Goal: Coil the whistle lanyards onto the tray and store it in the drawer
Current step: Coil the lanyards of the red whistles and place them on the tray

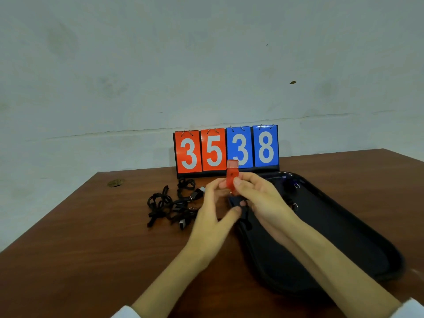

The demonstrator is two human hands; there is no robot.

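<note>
A red whistle point(231, 177) stands upright above the table, pinched between the fingers of my right hand point(259, 198) and my left hand point(213, 210). Its dark lanyard point(238, 203) hangs below, between my palms, and my left thumb touches it. A long black tray point(344, 237) lies to the right on the table, under my right forearm; two coiled lanyards with metal rings point(296, 187) lie at its far end. A tangled pile of black lanyards and whistles point(169, 203) lies left of my hands.
A flip scoreboard point(226, 149) reading 35 and 38 stands at the back of the brown wooden table point(91, 237), just behind my hands. A round cable hole point(116, 182) is at the far left. A pale wall rises behind.
</note>
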